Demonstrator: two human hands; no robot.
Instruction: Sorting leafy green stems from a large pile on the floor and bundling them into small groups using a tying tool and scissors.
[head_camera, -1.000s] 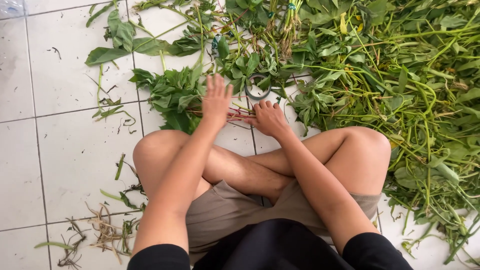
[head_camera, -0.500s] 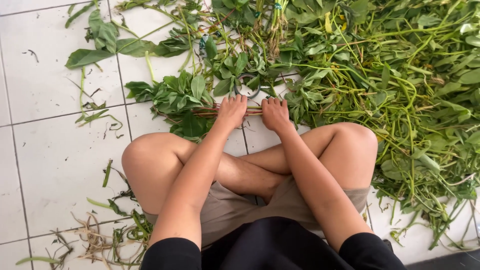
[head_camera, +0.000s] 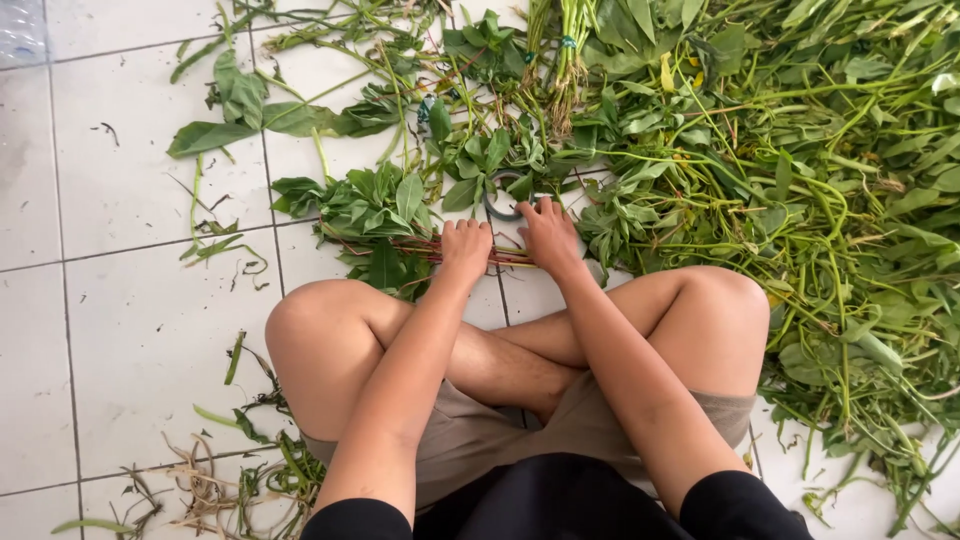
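Observation:
I sit cross-legged on a white tiled floor (head_camera: 120, 330). A bunch of leafy greens with reddish stems (head_camera: 385, 210) lies across the floor just past my knees, leaves to the left. My left hand (head_camera: 466, 248) is closed over the stems near the leaves. My right hand (head_camera: 548, 236) presses on the stem ends, fingers curled down over them. Just beyond the fingers lies a roll of dark tape (head_camera: 503, 195), partly covered by leaves.
A large heap of loose green stems and leaves (head_camera: 800, 170) fills the floor to the right and ahead. Tied bundles (head_camera: 560, 50) lie at the top centre. Scattered leaves (head_camera: 235, 110) are at upper left, and dry trimmings (head_camera: 210, 490) by my left knee.
Both hands have closed down onto the reddish stems, the left hand's fingers going from spread to curled. The view has shifted a little, so the bunch sits lower and nearer my knees.

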